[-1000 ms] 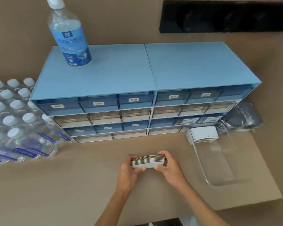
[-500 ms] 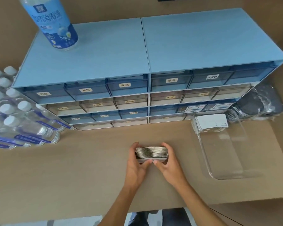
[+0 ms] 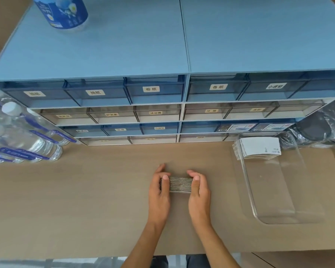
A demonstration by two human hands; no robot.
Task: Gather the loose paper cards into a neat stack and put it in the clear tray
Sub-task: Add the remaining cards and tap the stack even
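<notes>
- A thick stack of white paper cards with dark edges (image 3: pixel 176 184) stands on its long edge on the tan tabletop (image 3: pixel 85 200), pressed between two bare hands, in front of the blue plastic drawer cabinet (image 3: pixel 124 55) and apart from it.
- The left hand (image 3: pixel 160 192) clasps the stack's left end, thumb laid across the near face and fingers curled behind.
- The right hand (image 3: pixel 198 190) clasps the right end the same way, thumb on the near face.
- The clear rectangular plastic tray (image 3: pixel 275 190) lies on the tabletop to the right of the stack, its far end just in front of the cabinet's lowest right drawers.
- A second stack of white printed cards (image 3: pixel 259 147) already sits in the tray's far end, nearest the cabinet.
- A blue-labelled plastic bottle (image 3: pixel 63 11) stands on the cabinet's top, near its left rear corner.
- Shrink-wrapped clear water bottles with white caps (image 3: pixel 17 136) lie against the cabinet's left side.
- A dark bundle in clear plastic wrap (image 3: pixel 321 128) rests at the cabinet's right side, beyond the tray.
- The cabinet's translucent drawers carry small white labels.
</notes>
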